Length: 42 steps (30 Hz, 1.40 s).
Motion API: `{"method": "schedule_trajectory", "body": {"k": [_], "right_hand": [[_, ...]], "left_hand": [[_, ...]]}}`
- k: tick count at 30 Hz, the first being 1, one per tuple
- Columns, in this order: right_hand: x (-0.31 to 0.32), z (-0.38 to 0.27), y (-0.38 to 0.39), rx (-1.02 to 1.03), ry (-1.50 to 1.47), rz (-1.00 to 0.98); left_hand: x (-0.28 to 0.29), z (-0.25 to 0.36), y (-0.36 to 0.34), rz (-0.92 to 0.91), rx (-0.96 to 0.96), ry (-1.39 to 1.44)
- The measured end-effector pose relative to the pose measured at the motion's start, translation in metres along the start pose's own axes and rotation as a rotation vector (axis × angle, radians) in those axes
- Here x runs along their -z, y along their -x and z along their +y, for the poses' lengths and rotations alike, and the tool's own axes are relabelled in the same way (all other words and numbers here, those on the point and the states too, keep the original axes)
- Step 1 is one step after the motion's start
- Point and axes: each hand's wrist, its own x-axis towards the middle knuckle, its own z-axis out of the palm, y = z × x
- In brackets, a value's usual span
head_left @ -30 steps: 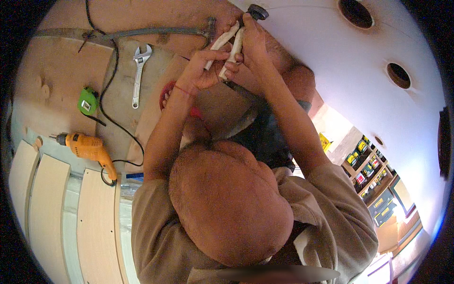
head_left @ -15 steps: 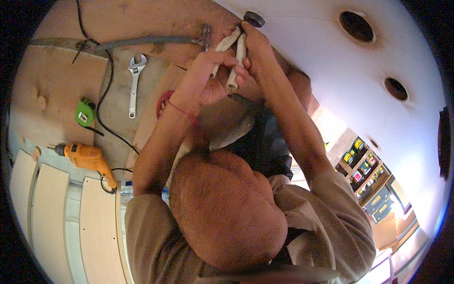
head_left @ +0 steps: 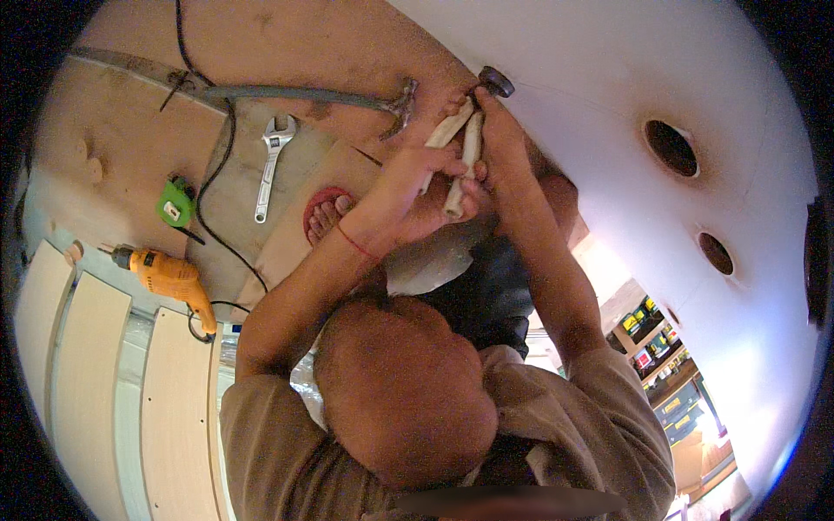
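Note:
A pair of pliers with two cream-coloured handles (head_left: 473,143) is held slanting between my hands, its handles a little apart. My left hand (head_left: 426,187), a red string round its wrist, is closed about the handles. Up by the jaw end, my right hand (head_left: 504,139) is closed too, its fingers around the top of the pliers. The jaws are mostly hidden by the fingers. Just past the fingertips, a dark round knob-like piece (head_left: 496,82) sits by the edge of a large white panel (head_left: 573,104). I cannot tell whether the jaws grip it.
A claw hammer (head_left: 304,94), an adjustable wrench (head_left: 271,165), a green tape measure (head_left: 175,205) and an orange corded drill (head_left: 167,276) lie on the left. A black cord (head_left: 228,148) winds between them. Pale boards (head_left: 178,391) lie lower left. The panel has round holes (head_left: 671,148).
The whole view has shifted, so the floor tools and my hands appear farther right and lower. More of the hammer head and a foot in a red sandal now show. Both hands keep their hold.

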Motion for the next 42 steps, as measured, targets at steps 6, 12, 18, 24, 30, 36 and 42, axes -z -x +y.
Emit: {"method": "schedule_trajectory", "body": {"k": [6, 12, 18, 24, 30, 36, 42], "right_hand": [[-0.017, 0.022, 0.012, 0.515, 0.574, 0.278], [-0.001, 0.004, 0.02, -0.011, -0.126, -0.186], [-0.038, 0.009, 0.042, 0.078, -0.078, 0.178], [-0.027, -0.027, 0.032, -0.153, -0.283, -0.059], [-0.013, 0.004, 0.002, -0.066, -0.4, -0.432], [-0.028, 0.054, 0.026, -0.145, -0.266, -0.036], [0.017, 0.051, 0.024, -0.042, -0.259, -0.329]], "left_hand": [[0.035, 0.018, 0.002, 0.007, -0.077, -0.355], [0.02, 0.013, 0.018, -0.017, -0.131, -0.329], [0.029, 0.023, 0.013, 0.03, -0.094, -0.31], [0.017, 0.031, 0.005, -0.107, -0.175, -0.586], [-0.007, -0.008, 0.015, -0.006, -0.284, -0.466], [0.04, -0.02, 0.035, 0.022, -0.006, -0.135], [0.086, -0.033, -0.005, -0.044, -0.038, -0.102]]}}
